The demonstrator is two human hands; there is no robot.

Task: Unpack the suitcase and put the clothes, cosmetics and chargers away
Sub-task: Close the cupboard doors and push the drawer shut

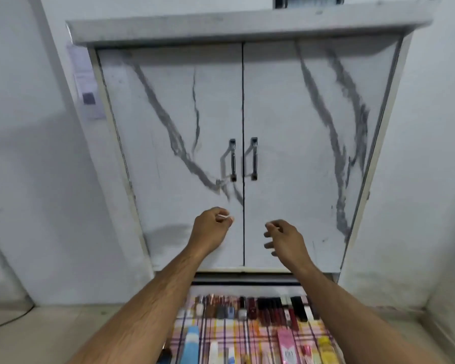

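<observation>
While both hands reach out, left hand [211, 227] pinches something small and white, right hand [283, 239] loosely curled, marble-veined cabinet doors [168, 132] closed.

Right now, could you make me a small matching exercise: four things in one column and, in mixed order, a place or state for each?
Things:
1. cabinet doors
2. left hand
3. blue bottle
4. row of lipsticks

Places or states:
A. lies on the checked cloth, lower left
B. both closed
C. lined up at the far edge of the cloth
D. raised before the left door, something small and white at its fingers

Pairs: 1-B, 2-D, 3-A, 4-C
</observation>
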